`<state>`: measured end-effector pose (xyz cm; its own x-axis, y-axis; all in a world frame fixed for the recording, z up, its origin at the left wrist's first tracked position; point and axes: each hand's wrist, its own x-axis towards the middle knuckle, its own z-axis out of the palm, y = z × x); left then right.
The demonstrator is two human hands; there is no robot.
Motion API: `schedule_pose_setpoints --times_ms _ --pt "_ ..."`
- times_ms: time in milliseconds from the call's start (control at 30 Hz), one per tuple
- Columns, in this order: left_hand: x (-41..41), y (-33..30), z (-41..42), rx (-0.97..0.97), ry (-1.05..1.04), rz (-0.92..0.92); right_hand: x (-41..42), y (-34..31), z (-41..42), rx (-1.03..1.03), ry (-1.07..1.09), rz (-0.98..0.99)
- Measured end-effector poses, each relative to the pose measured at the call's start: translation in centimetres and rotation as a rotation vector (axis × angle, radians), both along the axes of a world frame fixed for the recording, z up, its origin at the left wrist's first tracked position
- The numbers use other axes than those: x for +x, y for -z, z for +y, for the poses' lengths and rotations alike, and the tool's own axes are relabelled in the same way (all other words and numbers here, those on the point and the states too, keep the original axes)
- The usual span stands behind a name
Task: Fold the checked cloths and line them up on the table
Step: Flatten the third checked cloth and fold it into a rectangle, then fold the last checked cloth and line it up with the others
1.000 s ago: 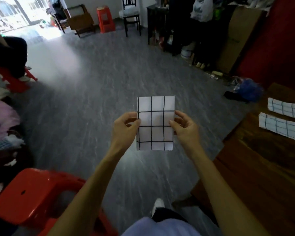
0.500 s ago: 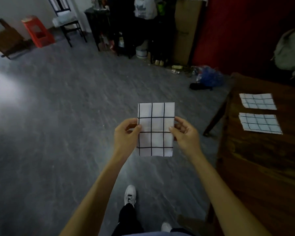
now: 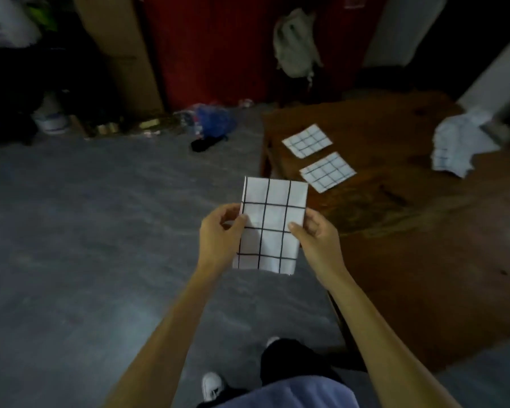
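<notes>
Grey stone-patterned floor (image 3: 71,231) fills the space to the left of the hands, and a dark brown wooden table (image 3: 424,260) spreads out to their right. Both hands are raised in front of the body, gripping one folded checked cloth (image 3: 270,225) between them. The left hand (image 3: 218,234) pinches the cloth's left edge between thumb and fingers; the right hand (image 3: 317,237) pinches the right edge the same way, so each hand is closed on the fabric. The cloth hangs upright as a tall rectangle, white with black grid lines, over the floor just left of the table's edge.

Beyond the right hand, two more folded cloths lie flat on the table, one (image 3: 327,171) nearer and one (image 3: 307,140) just past it, side by side but apart. Farther right of the hands, a crumpled pile of checked fabric (image 3: 460,145) sits on the table. Below the arms, a white shoe (image 3: 212,385) stands on the floor.
</notes>
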<state>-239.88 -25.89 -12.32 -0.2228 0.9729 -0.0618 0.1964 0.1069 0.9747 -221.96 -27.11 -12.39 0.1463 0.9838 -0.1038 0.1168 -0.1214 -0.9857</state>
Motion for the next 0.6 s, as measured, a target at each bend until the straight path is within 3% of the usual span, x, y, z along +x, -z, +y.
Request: schedule_pose_setpoints --times_ms 233,600 --pt "8.6 2.5 8.8 -0.021 0.304 0.040 7.4 2.8 3.4 -0.065 0.263 0.011" --pt "23.3 7.0 21.2 -0.099 0.699 0.286 19.1 7.6 10.4 -0.181 0.563 0.068"
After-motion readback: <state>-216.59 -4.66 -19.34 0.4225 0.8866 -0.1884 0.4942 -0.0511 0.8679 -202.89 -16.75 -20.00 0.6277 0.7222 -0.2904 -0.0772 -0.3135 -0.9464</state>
